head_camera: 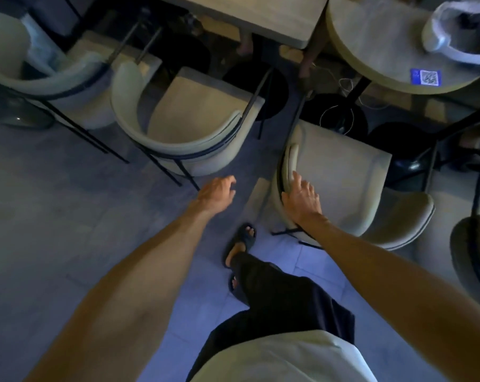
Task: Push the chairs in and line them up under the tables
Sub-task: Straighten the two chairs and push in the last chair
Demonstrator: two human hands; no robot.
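Note:
Cream upholstered chairs with curved backs and thin black legs stand along pale tables. My right hand (pixel 302 199) grips the left end of the curved backrest of the right chair (pixel 340 172), which sits turned at an angle by the round table (pixel 376 42). My left hand (pixel 218 193) hovers over the floor with loosely curled fingers, holding nothing, just below the middle chair (pixel 194 114). The middle chair faces the rectangular table (pixel 260 15), its seat partly under it. A third chair (pixel 40 67) stands at the far left.
Black round table bases (pixel 263 86) and loose cables lie under the tables. A light bag (pixel 459 31) and a blue QR sticker (pixel 425 76) rest on the round table. Another chair back (pixel 475 257) shows at the right edge. My sandalled foot (pixel 240 244) stands between the chairs.

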